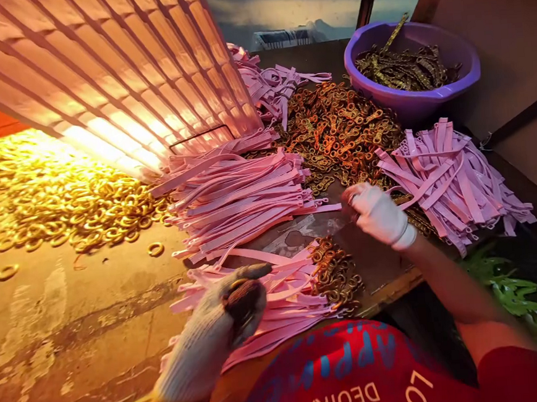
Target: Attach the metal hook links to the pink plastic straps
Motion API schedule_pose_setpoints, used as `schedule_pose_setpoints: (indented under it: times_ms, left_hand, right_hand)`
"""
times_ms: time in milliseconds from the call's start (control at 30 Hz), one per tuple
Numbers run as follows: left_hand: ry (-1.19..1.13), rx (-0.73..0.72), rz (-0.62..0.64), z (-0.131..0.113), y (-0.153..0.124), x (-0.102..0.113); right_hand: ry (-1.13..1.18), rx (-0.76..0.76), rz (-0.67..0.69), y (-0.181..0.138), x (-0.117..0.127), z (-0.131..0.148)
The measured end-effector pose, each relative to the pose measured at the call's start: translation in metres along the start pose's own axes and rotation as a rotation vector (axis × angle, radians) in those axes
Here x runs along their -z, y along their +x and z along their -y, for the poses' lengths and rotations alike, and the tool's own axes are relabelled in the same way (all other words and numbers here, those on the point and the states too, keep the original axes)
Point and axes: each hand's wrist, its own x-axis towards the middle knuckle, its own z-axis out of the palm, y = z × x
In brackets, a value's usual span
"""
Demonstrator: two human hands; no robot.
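My left hand [228,312], in a white knit glove with bare fingertips, is over the near bundle of pink straps [278,327]. Its fingers are curled and the thumb lies along the top; what they hold, if anything, is hidden. My right hand [378,214], in a white glove and slightly blurred, is at the near edge of a heap of brass-coloured links [337,133]. Its fingers are drawn together near the end of a pink strap [329,208]; I cannot make out what is in them. Metal fittings [337,273] hang on the near straps' right ends.
A larger strap bundle [244,196] lies ahead, another strap pile [462,179] at right. Brass rings [78,210] cover the left table beside a lit, ribbed pink panel [146,68]. A purple basin [415,93] with metal strips stands back right. Green leaves [517,293] are below the table edge.
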Motion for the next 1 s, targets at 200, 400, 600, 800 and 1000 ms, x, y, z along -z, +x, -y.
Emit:
schedule_pose_setpoints:
  times_ms: [200,400,600,800,1000]
  left_hand:
    - [-0.462,0.181,0.420,-0.003,0.021,-0.024]
    - [-0.483,0.130,0.399,0.003,0.029,-0.024]
    - [-0.363,0.020,0.396,0.002,0.024,-0.034]
    - [-0.358,0.133,0.568,-0.004,0.018,-0.049]
    - [-0.360,0.283,0.625,0.004,0.014,-0.065]
  right_hand:
    - [-0.189,0.027,0.109,0.042,-0.027,-0.073]
    - [-0.313,0.002,0.006,0.033,-0.047,-0.081]
    - [0.109,-0.153,-0.328,0.016,-0.043,-0.075]
    - [0.852,0.190,-0.242,-0.011,-0.017,0.018]
    - [1.054,0.437,-0.088,-0.021,-0.004,0.077]
